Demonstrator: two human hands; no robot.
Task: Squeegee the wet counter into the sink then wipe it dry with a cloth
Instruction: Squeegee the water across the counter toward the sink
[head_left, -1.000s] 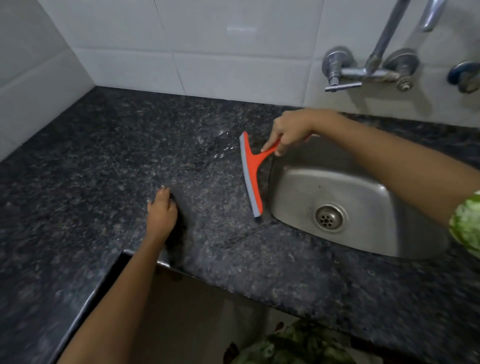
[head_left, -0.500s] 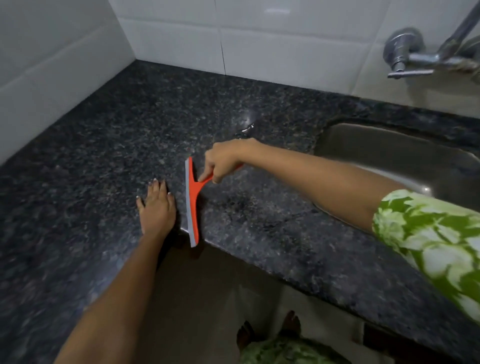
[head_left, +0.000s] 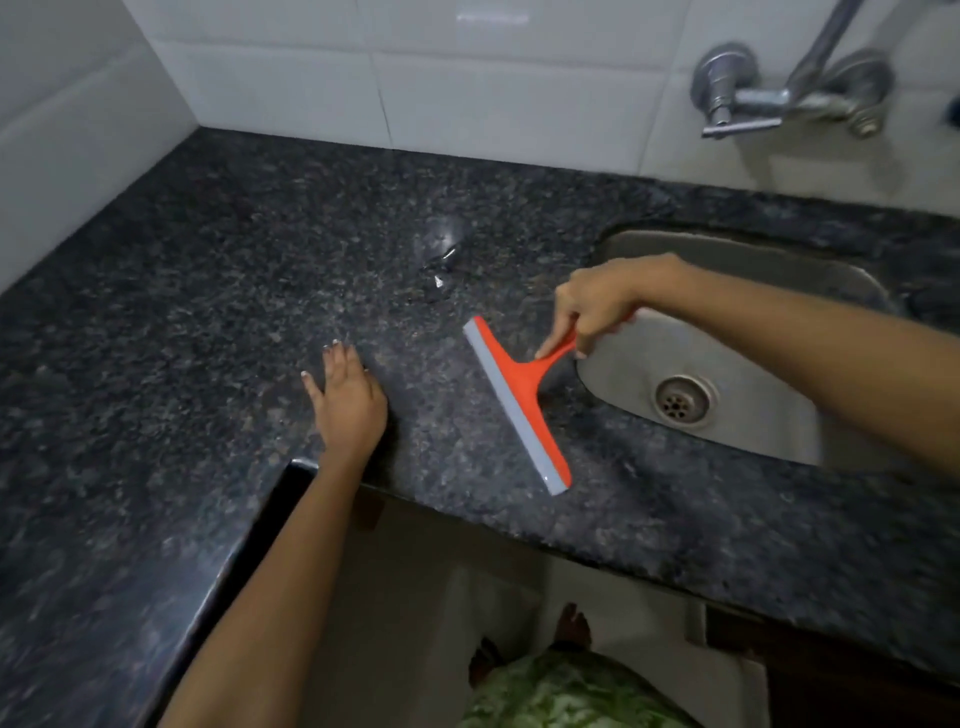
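- Dark speckled stone counter (head_left: 171, 322), running round a corner.
- A small puddle (head_left: 440, 254) shines near the back.
- The left hand (head_left: 347, 400) lies flat on it.
- An orange squeegee (head_left: 514, 405) rests blade-down beside the sink (head_left: 753, 260).
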